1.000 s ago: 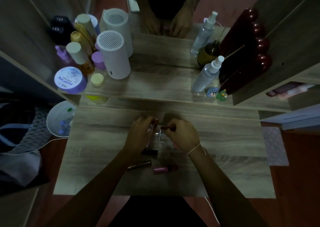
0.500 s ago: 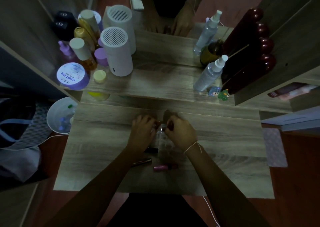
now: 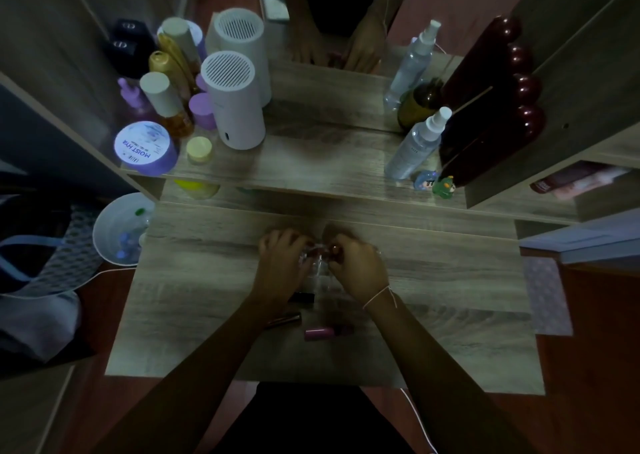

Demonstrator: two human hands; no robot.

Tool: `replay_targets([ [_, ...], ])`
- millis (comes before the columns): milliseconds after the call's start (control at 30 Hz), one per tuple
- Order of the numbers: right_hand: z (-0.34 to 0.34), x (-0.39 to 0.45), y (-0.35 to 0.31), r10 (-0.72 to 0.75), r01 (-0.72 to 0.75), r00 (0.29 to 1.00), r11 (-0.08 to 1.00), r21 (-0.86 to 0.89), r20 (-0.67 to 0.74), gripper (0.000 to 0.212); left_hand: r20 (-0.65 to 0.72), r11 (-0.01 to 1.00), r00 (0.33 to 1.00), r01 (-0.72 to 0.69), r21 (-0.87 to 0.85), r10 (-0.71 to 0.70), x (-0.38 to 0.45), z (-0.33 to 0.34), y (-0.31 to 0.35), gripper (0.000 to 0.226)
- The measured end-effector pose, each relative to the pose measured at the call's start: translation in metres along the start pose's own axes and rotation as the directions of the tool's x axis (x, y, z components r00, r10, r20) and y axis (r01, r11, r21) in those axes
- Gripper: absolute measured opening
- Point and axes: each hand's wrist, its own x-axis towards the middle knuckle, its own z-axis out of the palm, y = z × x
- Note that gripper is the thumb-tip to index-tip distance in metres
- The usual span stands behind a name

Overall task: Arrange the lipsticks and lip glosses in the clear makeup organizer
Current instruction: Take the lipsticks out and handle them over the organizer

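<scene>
Hunching both hands over clear makeup organizer (image 3: 320, 273) mid table (image 3: 433, 342). Left hand (image 3: 282, 266) grip curled at its left side, right hand (image 3: 360, 270) grip pinching dark red lipstick (image 3: 334, 249) above top slots. Pink lip gloss (image 3: 327, 332), bronze tube (image 3: 285, 319), black tube (image 3: 303, 297) lying loose, nearer me.

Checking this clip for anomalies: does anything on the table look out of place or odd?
Only unsorted items: a pink lip gloss, a dark tube and a black lipstick lie flat outside the clear organizer. No spills visible.
</scene>
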Motion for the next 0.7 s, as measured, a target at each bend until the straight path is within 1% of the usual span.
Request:
replay_targets([
  [200, 0.0004, 0.0003, -0.004, 0.03, -0.029, 1.0, 0.999, 0.023, -0.007, 0.021, -0.017, 0.999, 0.999, -0.037, -0.004, 0.037, 0.0013, -0.0028, 0.0009, 0.034],
  [367, 0.0013, 0.0003, -0.0052, 0.023, -0.022, 0.999, 0.999, 0.025, -0.034, 0.021, -0.025, 0.999, 0.998, -0.049, -0.013, 0.049, 0.0023, -0.0037, 0.0037, 0.031],
  [500, 0.0011, 0.0002, -0.0066, 0.029, -0.029, 0.999, 0.999, 0.029, -0.017, 0.023, -0.032, 0.996, 0.996, -0.084, -0.025, 0.083, 0.0007, -0.0037, 0.0054, 0.026],
  [567, 0.0005, -0.0005, -0.0065, 0.04, -0.039, 0.999, 0.999, 0.034, -0.009, 0.024, -0.048, 0.997, 0.996, -0.076, -0.033, 0.074, 0.0002, -0.0033, 0.0041, 0.023],
  [700, 0.0, -0.001, -0.0058, 0.058, -0.058, 0.998, 0.998, 0.017, -0.006, 0.023, -0.073, 0.996, 0.997, -0.011, -0.086, 0.005, -0.0006, -0.002, -0.0021, 0.021],
])
